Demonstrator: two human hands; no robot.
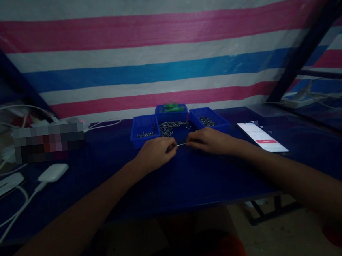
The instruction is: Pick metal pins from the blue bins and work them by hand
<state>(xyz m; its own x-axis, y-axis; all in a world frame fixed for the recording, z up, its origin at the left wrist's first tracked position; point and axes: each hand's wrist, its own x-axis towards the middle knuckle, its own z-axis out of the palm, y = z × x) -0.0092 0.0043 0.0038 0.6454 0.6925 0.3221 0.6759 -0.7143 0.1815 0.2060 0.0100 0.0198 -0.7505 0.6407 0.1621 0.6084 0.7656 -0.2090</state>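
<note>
Between my two hands runs a thin, pale metal piece (pixel 181 144), too small and dim to name more exactly. The fingers of my left hand (pixel 157 152) are pinched on its left end. My right hand (pixel 207 140) pinches the other end, fingers curled. Just beyond the hands lies a loose pile of small metal pins or screws (pixel 171 126). A blue bin (pixel 134 127) with a few similar pieces stands behind my left hand. Another blue bin (pixel 223 118) holding more of them is behind my right hand.
At the back, a blue bin (pixel 160 111) contains green pieces (pixel 171 107). A lit phone (pixel 262 136) lies right on the blue table (pixel 180 188). To the left are a white charger (pixel 53 173) and white cables (pixel 18 213). A striped sheet (pixel 165 69) hangs behind.
</note>
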